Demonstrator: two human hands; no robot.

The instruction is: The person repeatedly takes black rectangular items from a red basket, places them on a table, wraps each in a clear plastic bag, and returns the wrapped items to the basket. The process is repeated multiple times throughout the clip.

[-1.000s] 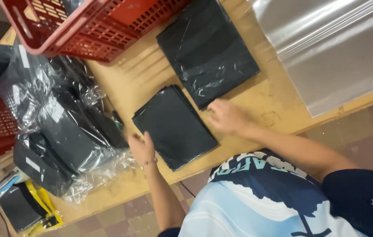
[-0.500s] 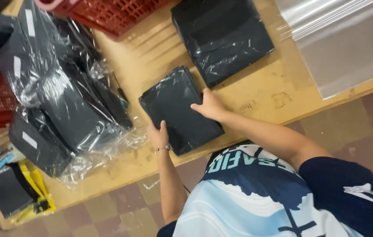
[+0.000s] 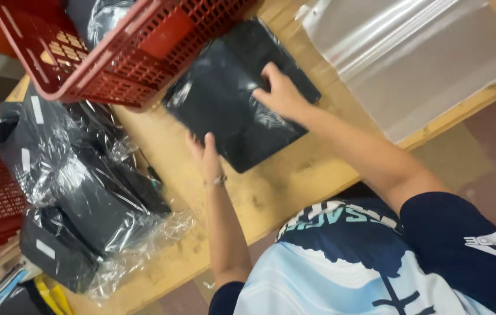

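Both hands press flat, released, on black bagged packet, partly hidden under red crate

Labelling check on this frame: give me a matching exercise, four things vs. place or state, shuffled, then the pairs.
Things
1. right hand
2. left hand
3. red crate
4. clear plastic sheets

Places or states
A. spread at the table's right end
B. tilted over the table's far left side
C. flat on top of the black bagged garment
D. at the garment's near left edge

Pairs: 1-C, 2-D, 3-B, 4-A
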